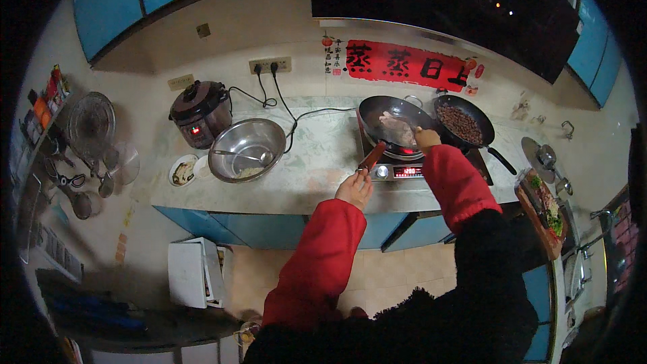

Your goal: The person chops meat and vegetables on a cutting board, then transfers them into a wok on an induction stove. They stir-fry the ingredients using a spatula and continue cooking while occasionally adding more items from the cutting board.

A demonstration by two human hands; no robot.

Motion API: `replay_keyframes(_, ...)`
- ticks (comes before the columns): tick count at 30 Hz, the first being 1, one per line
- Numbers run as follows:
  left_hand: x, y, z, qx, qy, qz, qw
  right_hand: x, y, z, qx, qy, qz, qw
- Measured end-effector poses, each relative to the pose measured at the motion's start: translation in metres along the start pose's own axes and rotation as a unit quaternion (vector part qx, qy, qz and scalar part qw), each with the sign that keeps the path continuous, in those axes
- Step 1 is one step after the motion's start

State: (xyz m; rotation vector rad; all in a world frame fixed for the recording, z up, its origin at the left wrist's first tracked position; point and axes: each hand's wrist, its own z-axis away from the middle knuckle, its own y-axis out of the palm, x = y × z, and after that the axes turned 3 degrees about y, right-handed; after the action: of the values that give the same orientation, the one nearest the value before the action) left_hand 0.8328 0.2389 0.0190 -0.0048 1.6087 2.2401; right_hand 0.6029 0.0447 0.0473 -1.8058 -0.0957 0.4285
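A dark wok (376, 106) stands on an electric cooktop (381, 171) whose display is lit. In it lies a pale piece of meat or fish (398, 129). My left hand (356, 189) is at the end of the wok's reddish-brown handle (373, 156), fingers around its tip. My right hand (427, 139) is closed over the wok's right side, by the pale piece; it seems to grip a utensil, mostly hidden by the hand. Right behind it, a black frying pan (459, 120) holds many small brown pieces.
Left on the counter are a steel bowl (247, 134) with a ladle, an electric pressure cooker (199, 111) and a small dish (183, 171). Cords run to the wall socket. A wooden board (536, 212) with chopped food lies at right. A range hood (440, 5) hangs above.
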Motion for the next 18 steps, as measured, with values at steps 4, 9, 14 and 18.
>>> replay_keyframes(4,0.0,-0.003,0.001,0.009,-0.003,0.004,1.0,0.012,0.001,0.015,0.088,0.066,-0.079,0.991)
replay_keyframes(9,0.0,0.001,0.003,0.016,0.003,-0.007,1.0,-0.001,-0.02,0.044,0.126,0.009,-0.017,0.992)
replay_keyframes(14,0.005,0.005,0.004,0.008,0.012,-0.013,1.0,-0.008,-0.011,0.016,-0.029,-0.008,0.017,0.999)
replay_keyframes(18,0.004,-0.001,0.005,0.017,0.034,-0.014,0.999,0.006,0.021,-0.024,-0.096,0.068,-0.046,0.992)
